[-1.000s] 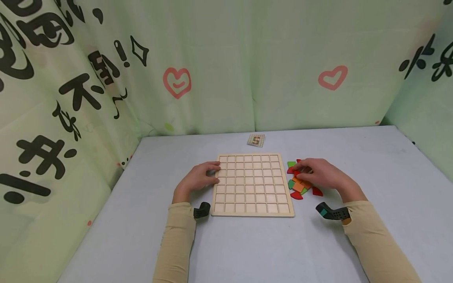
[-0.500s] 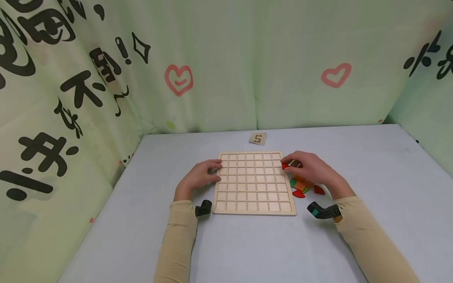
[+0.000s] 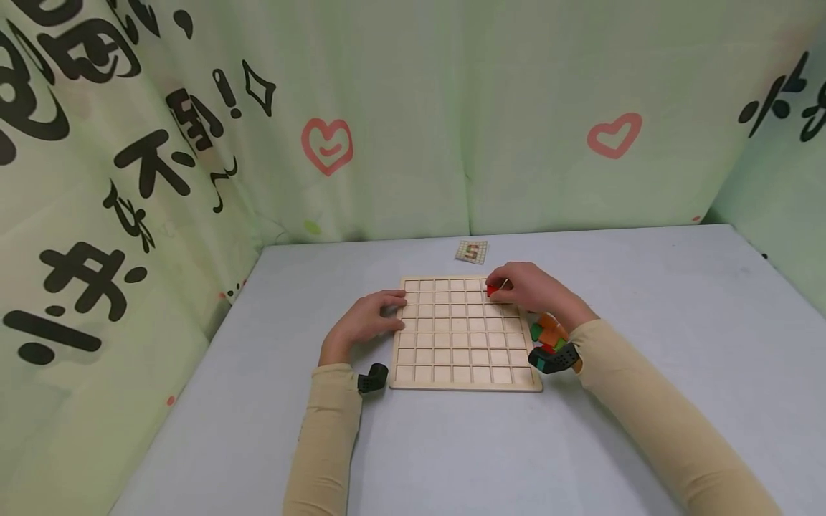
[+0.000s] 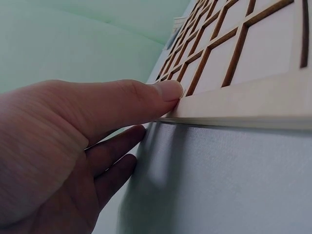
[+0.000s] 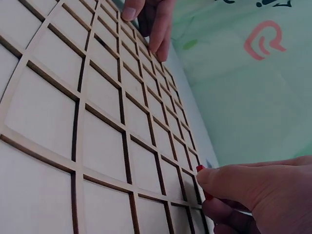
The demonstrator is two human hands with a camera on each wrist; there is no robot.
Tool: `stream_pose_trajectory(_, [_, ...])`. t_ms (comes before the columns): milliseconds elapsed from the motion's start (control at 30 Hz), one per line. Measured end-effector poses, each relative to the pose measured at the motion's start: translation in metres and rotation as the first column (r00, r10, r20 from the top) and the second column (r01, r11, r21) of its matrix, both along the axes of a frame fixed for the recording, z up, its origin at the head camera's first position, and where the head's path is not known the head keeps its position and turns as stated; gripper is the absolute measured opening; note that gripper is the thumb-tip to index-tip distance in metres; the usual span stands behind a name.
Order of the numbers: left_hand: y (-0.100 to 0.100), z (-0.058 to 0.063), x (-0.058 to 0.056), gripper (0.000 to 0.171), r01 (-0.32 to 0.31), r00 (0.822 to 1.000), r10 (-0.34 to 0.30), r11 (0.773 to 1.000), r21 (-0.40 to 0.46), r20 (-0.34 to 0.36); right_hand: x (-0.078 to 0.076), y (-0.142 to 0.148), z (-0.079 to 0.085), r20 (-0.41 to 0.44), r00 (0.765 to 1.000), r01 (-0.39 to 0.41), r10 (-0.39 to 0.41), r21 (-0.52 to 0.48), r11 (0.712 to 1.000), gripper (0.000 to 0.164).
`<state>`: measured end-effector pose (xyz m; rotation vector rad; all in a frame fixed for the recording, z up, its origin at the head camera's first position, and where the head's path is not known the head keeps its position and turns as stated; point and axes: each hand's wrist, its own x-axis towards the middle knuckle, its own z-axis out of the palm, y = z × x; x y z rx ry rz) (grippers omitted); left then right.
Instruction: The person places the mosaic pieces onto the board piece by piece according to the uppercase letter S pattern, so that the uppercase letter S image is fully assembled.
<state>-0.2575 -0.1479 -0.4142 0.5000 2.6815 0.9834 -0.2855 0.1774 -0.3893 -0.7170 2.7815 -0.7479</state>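
- while the right hand (image 3: pixel 525 285) pinches a small red piece (image 3: pixel 492 290) between thumb and fingers, the piece is at the top right part of the wooden board (image 3: pixel 458 337). i cannot tell if it touches the wood.
- the fingers hide most of the piece, so it might go in the wrong spot. the boxes (image 5: pixel 46 112) all look the same, which makes a mix-up easy.
- if the piece is turned a bit, a corner could catch on the thin wood strips (image 5: pixel 105 118) and it could slip out of the pinch.
- the left hand (image 3: pixel 364 319) holds nothing tight. its thumb (image 4: pixel 126 100) touches the board's left edge, and thumb and fingers are spread apart. that looks like a light touch, so a hard push from the right could make the board slide on the table (image 3: pixel 452 451).
- the pile of bright pieces (image 3: pixel 550 332) lies just beside the board, partly hidden by the black wrist camera (image 3: pixel 553 358). if that arm dips, it might bump the pile and scatter it.
- the little card (image 3: pixel 472 251) lies past the board. a long reach could nudge it, but that seems less likely.
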Motion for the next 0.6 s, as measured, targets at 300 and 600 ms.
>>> stream_pose_trajectory(300, [0.001, -0.001, -0.001, 0.05, 0.001, 1.0, -0.001, 1.0, -0.007, -0.003, -0.008, -0.014, -0.004, -0.024, 0.999, -0.039, 0.04, 0.051, 0.998, 0.027])
stream_pose_trajectory(600, [0.002, 0.001, 0.0, 0.05, -0.008, 1.0, 0.008, 1.0, -0.009, 0.011, -0.012, -0.026, -0.009, -0.05, 0.995, -0.082, 0.084, 0.05, 0.995, 0.027])
